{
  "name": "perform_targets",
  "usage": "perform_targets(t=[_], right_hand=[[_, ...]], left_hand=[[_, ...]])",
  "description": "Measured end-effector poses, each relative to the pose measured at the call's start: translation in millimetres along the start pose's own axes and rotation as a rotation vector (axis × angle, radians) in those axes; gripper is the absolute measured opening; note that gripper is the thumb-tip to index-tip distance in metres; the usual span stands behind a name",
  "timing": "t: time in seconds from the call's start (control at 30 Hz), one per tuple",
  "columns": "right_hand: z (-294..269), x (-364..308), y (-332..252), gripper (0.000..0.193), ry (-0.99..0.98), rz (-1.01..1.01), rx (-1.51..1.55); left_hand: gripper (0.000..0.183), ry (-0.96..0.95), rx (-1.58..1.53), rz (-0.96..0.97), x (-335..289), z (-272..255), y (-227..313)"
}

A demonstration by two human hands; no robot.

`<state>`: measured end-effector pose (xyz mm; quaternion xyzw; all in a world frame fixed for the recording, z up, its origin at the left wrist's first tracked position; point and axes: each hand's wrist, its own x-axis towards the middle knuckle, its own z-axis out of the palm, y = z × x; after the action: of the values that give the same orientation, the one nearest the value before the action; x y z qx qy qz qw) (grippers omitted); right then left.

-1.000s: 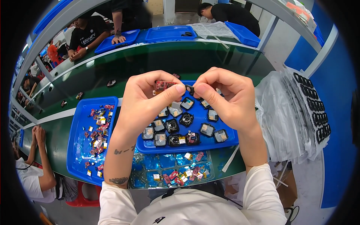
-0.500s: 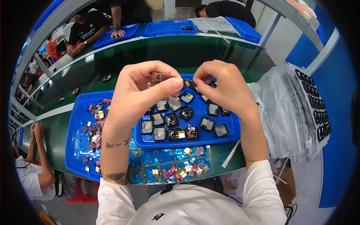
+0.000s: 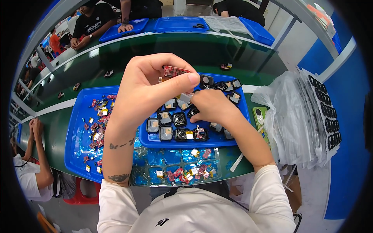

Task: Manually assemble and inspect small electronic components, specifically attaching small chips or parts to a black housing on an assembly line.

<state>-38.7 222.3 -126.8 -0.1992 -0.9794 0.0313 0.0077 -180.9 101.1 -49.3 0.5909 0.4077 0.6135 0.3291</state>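
Raised over the right blue tray [image 3: 186, 145], my left hand [image 3: 149, 87] pinches a small red circuit board [image 3: 175, 72] between thumb and fingers. Below its thumb shows a grey block [image 3: 186, 98]; I cannot tell whether it hangs from the hand. My right hand [image 3: 215, 105] is lower, among the watch cases in the tray, thumb and forefinger apart beside a black round-faced watch case [image 3: 192, 112]. Its other fingers are hidden. Around it lie several square black cases, some with grey inserts [image 3: 166, 132]. A black case [image 3: 206, 80] shows just past my left thumb.
A left blue tray [image 3: 74, 136] holds red boards and small batteries. Nearer me, a clear compartment tray [image 3: 149, 173] carries similar parts. Stacked plastic sheets [image 3: 287, 120] with black pieces stand at right, beside a green phone-like object [image 3: 261, 120]. Other people sit across the green bench [image 3: 155, 54].
My right hand has left the spot beside my left fingertips and come down toward me and left, into the watch cases. My left hand still holds the circuit board. The view has shifted slightly.
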Motion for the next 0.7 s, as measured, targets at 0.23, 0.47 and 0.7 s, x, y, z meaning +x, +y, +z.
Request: perform_targets(t=[0.23,0.47,0.7], right_hand=[[-10.7,-2.8,-6.7,0.02,-0.048,-0.007,0.038],[-0.9,-1.1,-3.8,0.015,0.038,0.025,0.019],[-9.8,6.0,14.3,0.02,-0.026,0.011,0.247]], left_hand=[[0.008,0.005,0.017,-0.028,0.0,-0.7,-1.0],[0.01,0.059,0.07,0.034,2.1,2.2,-4.8],[0.008,0.092,0.069,0.072,4.4,2.2,-11.9]])
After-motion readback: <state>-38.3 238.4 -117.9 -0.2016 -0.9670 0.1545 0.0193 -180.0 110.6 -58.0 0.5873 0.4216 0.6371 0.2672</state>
